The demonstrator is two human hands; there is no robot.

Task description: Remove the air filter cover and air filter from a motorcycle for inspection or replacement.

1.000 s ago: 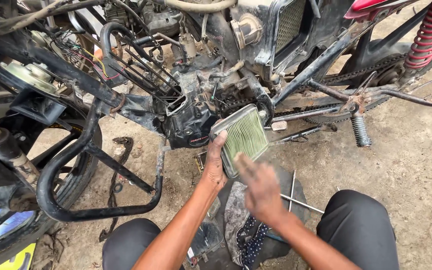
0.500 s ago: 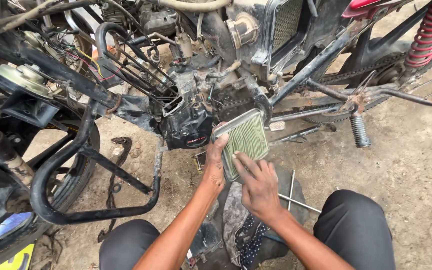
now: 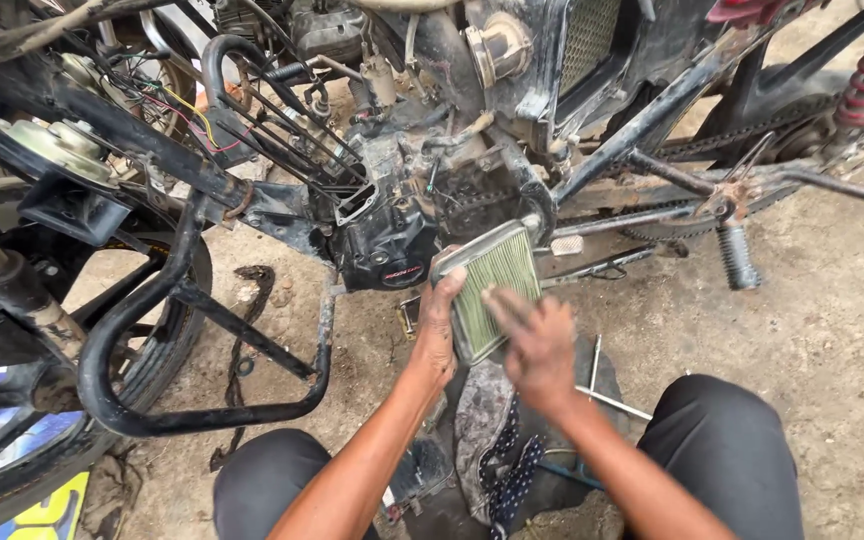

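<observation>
Left hand (image 3: 439, 335) grips pleated air filter (image 3: 492, 285) by its edge | right hand (image 3: 537, 345), fingers loosely spread, touches filter face | motorcycle engine (image 3: 392, 235) just behind

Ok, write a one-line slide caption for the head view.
Left hand grips a green pleated air filter while the right hand rests on its face, beside a stripped motorcycle engine.

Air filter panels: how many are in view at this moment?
1. The green pleated air filter sits below the engine, gripped at its edge by the left hand, the right hand over its face. Others may be hidden.
</observation>
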